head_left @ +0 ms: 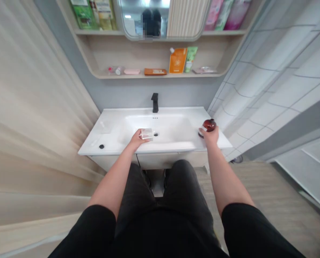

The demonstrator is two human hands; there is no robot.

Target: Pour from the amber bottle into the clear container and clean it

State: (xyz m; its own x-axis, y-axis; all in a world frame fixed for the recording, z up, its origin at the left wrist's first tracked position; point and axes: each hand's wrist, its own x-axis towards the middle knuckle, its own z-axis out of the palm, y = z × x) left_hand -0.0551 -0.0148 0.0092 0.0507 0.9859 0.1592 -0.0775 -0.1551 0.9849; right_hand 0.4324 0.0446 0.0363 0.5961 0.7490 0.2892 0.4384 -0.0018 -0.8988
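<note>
My left hand [136, 140] is closed around a clear, see-through cup [147, 134], held over the white sink basin [176, 125] near the drain. At the right end of the counter, my right hand [211, 136] grips a dark red-brown bottle [209, 124] with a black top. The fingers wrap around the bottle's body, and part of it is hidden behind them. Whether the bottle rests on the counter or is lifted I cannot tell.
A black faucet [155, 103] rises behind the basin. On the counter's left side lie a small black round piece [101, 146] and a faint clear object [105, 127]. Above, a shelf [101, 76] bears an orange pouch [177, 61], a green tube [190, 59] and small items. Curtains hang at left.
</note>
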